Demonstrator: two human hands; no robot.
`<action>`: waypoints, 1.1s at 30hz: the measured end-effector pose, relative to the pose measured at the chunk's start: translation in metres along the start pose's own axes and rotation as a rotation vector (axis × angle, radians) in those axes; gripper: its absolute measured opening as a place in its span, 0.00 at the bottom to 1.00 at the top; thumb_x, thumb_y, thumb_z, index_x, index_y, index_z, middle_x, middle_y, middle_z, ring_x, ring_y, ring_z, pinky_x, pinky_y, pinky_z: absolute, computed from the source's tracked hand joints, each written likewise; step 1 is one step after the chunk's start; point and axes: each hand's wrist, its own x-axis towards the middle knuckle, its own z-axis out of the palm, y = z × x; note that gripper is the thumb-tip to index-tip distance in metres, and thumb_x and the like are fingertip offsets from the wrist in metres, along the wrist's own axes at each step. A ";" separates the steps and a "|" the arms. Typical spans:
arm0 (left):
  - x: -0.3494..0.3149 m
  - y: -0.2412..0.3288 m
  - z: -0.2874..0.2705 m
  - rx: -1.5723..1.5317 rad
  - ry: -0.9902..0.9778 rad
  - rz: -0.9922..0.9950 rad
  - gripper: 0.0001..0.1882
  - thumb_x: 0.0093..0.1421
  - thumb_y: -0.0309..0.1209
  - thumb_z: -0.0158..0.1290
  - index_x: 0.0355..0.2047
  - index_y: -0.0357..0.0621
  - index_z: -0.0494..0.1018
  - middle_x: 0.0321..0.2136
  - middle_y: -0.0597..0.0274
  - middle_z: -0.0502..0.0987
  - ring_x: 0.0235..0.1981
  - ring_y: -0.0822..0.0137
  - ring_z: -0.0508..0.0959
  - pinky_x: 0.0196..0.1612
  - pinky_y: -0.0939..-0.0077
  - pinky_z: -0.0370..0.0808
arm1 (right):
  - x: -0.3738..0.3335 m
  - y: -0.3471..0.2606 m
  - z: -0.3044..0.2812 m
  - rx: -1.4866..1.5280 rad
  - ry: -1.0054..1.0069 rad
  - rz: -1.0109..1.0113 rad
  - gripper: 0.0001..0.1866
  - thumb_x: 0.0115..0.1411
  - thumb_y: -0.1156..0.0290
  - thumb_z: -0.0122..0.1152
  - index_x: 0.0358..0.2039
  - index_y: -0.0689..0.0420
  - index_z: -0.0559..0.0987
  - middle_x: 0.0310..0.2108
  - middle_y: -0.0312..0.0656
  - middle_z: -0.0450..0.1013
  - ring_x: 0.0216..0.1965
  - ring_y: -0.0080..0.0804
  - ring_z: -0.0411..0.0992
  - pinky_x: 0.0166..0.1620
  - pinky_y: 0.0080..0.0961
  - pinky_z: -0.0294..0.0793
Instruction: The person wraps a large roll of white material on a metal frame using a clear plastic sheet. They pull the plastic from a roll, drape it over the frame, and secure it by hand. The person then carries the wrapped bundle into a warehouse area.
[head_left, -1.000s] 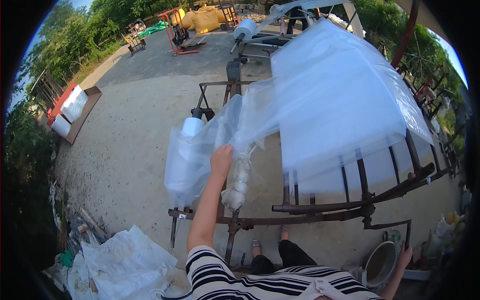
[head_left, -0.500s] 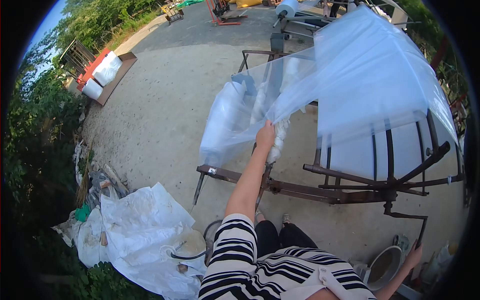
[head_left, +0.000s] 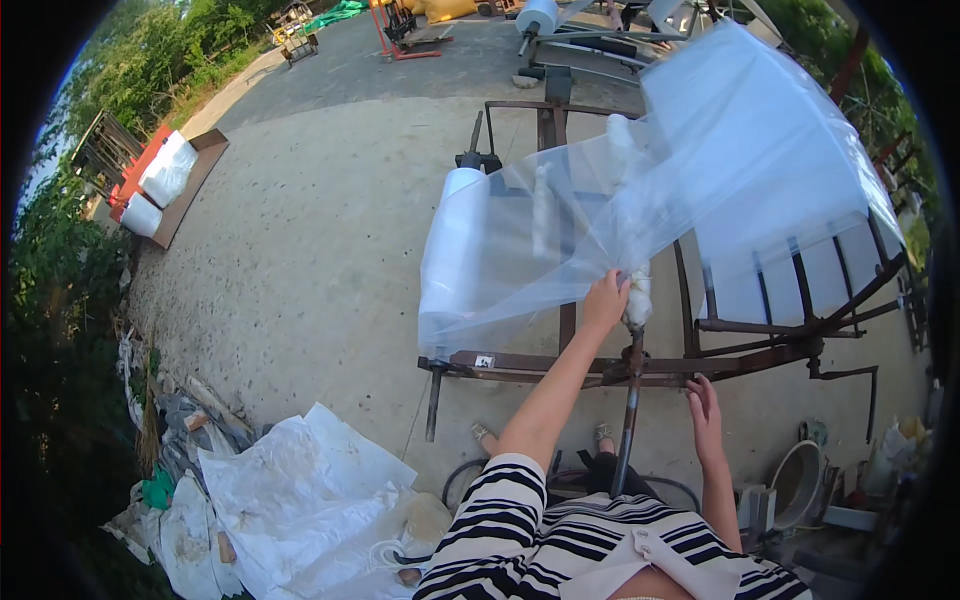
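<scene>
Clear plastic film (head_left: 560,225) stretches from a roll (head_left: 452,250) on the left to a slatted metal reel (head_left: 800,285) on the right, which is wrapped in film. My left hand (head_left: 606,300) is closed on the film's near edge, bunching it into folds beside a cloth-wrapped roller (head_left: 637,290). My right hand (head_left: 704,400) is empty, its fingers extended, near the front rail (head_left: 530,366) of the rusty frame. Farther right, the reel's crank handle (head_left: 872,400) hangs down with no hand on it.
Crumpled white sheeting (head_left: 300,490) lies on the ground at lower left. A round tub (head_left: 797,485) stands at lower right. A bare pipe (head_left: 628,430) juts from the roller toward my body. A red machine with white rolls (head_left: 160,185) is at far left.
My right hand has let go of the crank and come inward to the frame's front rail. My left hand, still gripping the film, has shifted right in the view.
</scene>
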 end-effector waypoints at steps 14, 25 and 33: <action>-0.105 -0.132 -0.141 -0.037 -0.456 0.020 0.23 0.58 0.38 0.48 0.52 0.44 0.62 0.44 0.46 0.71 0.44 0.52 0.73 0.47 0.65 0.69 | -0.061 -0.010 0.115 0.489 -0.146 0.554 0.12 0.63 0.60 0.47 0.31 0.54 0.66 0.12 0.28 0.53 0.10 0.15 0.50 0.14 0.15 0.51; -0.362 -0.439 -0.389 -0.239 -0.159 -0.917 0.19 0.58 0.34 0.49 0.46 0.35 0.67 0.37 0.55 0.75 0.34 0.65 0.76 0.33 0.76 0.73 | -0.053 -0.076 0.166 -0.929 0.519 -0.251 0.18 0.55 0.69 0.55 0.45 0.60 0.67 0.34 0.46 0.72 0.37 0.47 0.71 0.40 0.33 0.70; -0.404 -0.533 -0.481 -0.226 -0.457 -1.071 0.19 0.58 0.37 0.48 0.48 0.44 0.65 0.41 0.60 0.75 0.40 0.65 0.76 0.36 0.66 0.69 | -0.001 -0.106 0.281 -0.447 0.376 -0.031 0.12 0.57 0.66 0.53 0.37 0.61 0.74 0.34 0.47 0.73 0.38 0.39 0.72 0.41 0.30 0.70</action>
